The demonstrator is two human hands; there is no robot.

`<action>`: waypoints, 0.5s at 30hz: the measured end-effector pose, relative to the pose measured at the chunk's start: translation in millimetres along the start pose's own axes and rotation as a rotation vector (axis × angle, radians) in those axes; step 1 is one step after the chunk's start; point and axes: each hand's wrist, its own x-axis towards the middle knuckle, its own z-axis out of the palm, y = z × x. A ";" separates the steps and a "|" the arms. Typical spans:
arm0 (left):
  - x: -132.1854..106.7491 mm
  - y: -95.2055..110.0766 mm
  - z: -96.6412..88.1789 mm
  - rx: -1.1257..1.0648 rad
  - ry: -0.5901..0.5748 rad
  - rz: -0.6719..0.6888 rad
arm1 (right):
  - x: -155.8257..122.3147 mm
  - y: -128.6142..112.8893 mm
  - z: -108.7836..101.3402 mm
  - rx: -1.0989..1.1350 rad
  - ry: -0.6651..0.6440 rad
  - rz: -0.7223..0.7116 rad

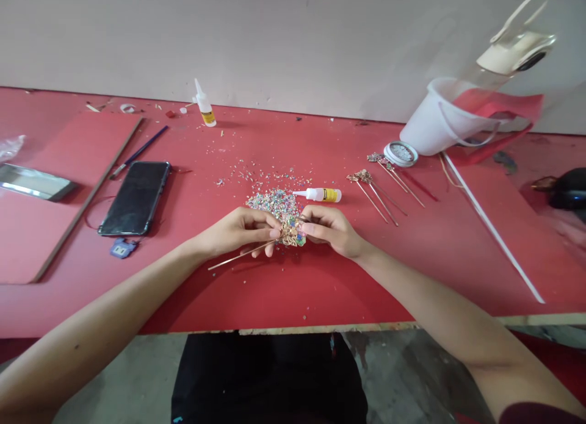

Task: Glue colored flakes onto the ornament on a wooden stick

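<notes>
Between my two hands is a gold hairpin [291, 232] with an ornate openwork head set with coloured pieces. My left hand [245, 232] pinches it where the head meets the long pin, which points down to the left. The fingers of my right hand [332, 227] close on the head's right edge; whether they also hold a small piece is hidden. Just behind the hands lies a heap of tiny multicoloured chips [273, 199]. A small glue bottle [323, 194] with a yellow label rests on its side by the heap, nozzle to the left.
More hairpins [373, 189] lie to the right, near a round tin [400, 154] and a white bucket [423, 119] holding a clear bottle. A phone [136, 198], a brush [140, 152] and a board [50, 186] are at left. Another glue bottle [206, 110] stands at the back.
</notes>
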 end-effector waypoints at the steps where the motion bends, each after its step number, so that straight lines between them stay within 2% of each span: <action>1: 0.3 0.0 0.7 0.021 -0.015 -0.007 | 0.2 -0.5 0.5 -0.024 -0.002 -0.009; 9: 0.8 5.7 5.6 0.120 0.002 -0.025 | 8.7 -1.0 6.6 -0.177 0.072 -0.092; 15: 3.7 5.3 1.5 0.033 0.125 -0.026 | 19.5 0.5 4.6 -0.361 0.260 -0.185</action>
